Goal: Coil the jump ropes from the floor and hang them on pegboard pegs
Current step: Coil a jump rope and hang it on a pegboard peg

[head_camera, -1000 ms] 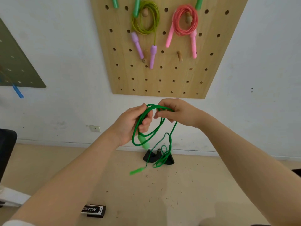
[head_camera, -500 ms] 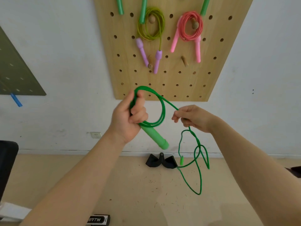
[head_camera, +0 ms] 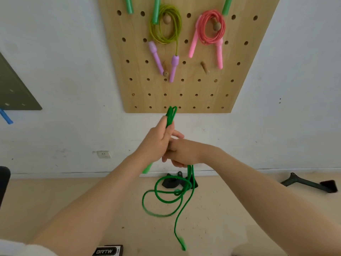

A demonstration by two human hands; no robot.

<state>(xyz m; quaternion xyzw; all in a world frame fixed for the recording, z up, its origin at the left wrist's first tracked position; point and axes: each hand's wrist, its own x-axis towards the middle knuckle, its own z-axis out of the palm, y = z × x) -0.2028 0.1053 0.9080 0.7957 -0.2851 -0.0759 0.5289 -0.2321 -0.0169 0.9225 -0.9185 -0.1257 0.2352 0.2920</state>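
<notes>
My left hand (head_camera: 156, 143) grips a bunch of loops of the green jump rope (head_camera: 170, 115), with the loop tops sticking up above the fist and one green handle (head_camera: 147, 169) poking out below the wrist. Pressed against it from the right, my right hand (head_camera: 181, 153) closes on the rope just below. The rest of the cord (head_camera: 166, 198) hangs in loose loops down to a blurred free end (head_camera: 182, 244). Above, the wooden pegboard (head_camera: 184, 89) holds a yellow-green rope with purple handles (head_camera: 166, 24) and a pink rope (head_camera: 212, 26). Bare pegs (head_camera: 204, 68) stick out lower down.
Green handles (head_camera: 156, 10) of other ropes hang from the pegboard's top edge. A black object (head_camera: 173, 182) lies at the wall base, a dark tool (head_camera: 310, 184) on the floor at right, a black box (head_camera: 108, 251) near my feet, a wall socket (head_camera: 103, 154) at left.
My right hand came in from the right and now touches the left hand. The wide loop has been gathered into a narrow bunch; the hanging cord swings lower.
</notes>
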